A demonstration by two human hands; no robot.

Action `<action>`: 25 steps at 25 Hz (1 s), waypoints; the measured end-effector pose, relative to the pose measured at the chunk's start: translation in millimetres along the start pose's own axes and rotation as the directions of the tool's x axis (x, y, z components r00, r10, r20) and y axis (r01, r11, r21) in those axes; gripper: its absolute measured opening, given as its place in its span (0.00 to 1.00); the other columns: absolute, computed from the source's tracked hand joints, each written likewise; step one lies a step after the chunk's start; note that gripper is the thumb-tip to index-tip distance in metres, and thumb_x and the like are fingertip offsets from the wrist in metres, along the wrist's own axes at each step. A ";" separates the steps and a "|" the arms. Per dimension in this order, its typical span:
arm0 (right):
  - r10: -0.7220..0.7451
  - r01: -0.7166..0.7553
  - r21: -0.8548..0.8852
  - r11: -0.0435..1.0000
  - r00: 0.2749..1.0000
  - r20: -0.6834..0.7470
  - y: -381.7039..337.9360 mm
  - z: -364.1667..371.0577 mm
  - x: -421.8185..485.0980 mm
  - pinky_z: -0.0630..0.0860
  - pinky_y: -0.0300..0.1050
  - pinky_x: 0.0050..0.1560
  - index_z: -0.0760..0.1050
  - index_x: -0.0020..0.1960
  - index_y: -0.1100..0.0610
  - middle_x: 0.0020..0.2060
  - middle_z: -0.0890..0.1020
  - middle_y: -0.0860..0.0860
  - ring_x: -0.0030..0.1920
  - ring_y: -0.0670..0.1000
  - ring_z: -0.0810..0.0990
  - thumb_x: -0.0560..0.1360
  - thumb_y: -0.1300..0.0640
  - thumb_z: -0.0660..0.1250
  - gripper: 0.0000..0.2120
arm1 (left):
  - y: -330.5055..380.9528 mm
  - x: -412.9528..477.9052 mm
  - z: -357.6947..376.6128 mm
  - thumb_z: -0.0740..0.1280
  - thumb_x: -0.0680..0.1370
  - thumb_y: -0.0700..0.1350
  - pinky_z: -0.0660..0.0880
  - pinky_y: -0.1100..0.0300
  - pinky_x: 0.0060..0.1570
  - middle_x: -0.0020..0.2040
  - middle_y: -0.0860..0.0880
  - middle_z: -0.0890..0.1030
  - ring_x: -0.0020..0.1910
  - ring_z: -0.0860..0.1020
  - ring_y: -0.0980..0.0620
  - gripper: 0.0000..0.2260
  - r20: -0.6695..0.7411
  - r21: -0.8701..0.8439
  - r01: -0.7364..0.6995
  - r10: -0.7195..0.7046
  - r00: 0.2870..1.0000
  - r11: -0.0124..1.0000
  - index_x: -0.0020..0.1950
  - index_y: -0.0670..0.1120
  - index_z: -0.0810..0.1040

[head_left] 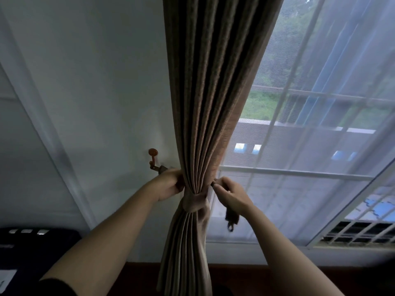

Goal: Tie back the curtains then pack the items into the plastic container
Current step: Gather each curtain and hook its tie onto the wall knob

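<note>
A brown pleated curtain hangs in the middle, gathered into a narrow waist by a matching fabric tieback. My left hand grips the curtain's left side at the waist, close to a reddish wall hook. My right hand is on the curtain's right side, closed on the tieback's other end, whose dark tail with a loop dangles below the hand. The plastic container is not in view.
A sheer white curtain covers the window at right. A white wall lies left of the curtain. A dark object sits at the lower left, and a dark wooden surface runs along the bottom.
</note>
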State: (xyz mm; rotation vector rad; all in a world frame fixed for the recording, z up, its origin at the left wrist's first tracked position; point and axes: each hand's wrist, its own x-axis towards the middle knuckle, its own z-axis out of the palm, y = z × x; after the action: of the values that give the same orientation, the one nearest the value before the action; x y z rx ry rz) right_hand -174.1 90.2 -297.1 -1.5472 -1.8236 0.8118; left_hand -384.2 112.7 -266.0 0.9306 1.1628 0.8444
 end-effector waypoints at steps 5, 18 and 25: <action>-0.139 0.129 -0.272 0.954 0.990 -0.021 -4.8 -9.8 15.9 0.61 0.42 0.30 0.63 0.31 0.50 0.27 0.68 0.46 0.30 0.48 0.68 0.71 0.56 0.70 0.18 | 32.2 -11.0 0.9 0.56 0.78 0.31 0.68 0.64 0.33 0.21 0.50 0.72 0.24 0.70 0.55 0.14 0.035 0.154 0.120 -0.127 0.991 0.981 0.34 0.42 0.71; -0.106 0.031 -0.418 0.908 0.982 -0.156 -9.9 10.2 14.9 0.66 0.45 0.35 0.75 0.51 0.59 0.44 0.82 0.57 0.46 0.61 0.79 0.72 0.59 0.66 0.08 | 44.0 -32.5 19.4 0.56 0.79 0.31 0.66 0.60 0.62 0.63 0.46 0.69 0.62 0.70 0.46 0.16 -0.085 0.502 -0.076 0.136 0.987 0.862 0.68 0.35 0.66; 0.062 -0.127 -0.351 0.928 0.980 -0.192 8.6 19.9 -9.0 0.68 0.44 0.32 0.72 0.43 0.54 0.35 0.76 0.49 0.38 0.54 0.77 0.71 0.46 0.68 0.11 | -7.7 -18.9 -6.8 0.64 0.77 0.39 0.78 0.50 0.54 0.49 0.44 0.81 0.50 0.80 0.47 0.04 -0.123 0.416 -0.175 0.245 0.962 0.893 0.49 0.46 0.77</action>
State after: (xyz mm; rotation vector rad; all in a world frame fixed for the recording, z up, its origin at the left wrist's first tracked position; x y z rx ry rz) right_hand -183.0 81.1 -316.8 -1.8848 -1.8491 0.3718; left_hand -394.1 93.6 -267.1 1.3634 1.4366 0.8890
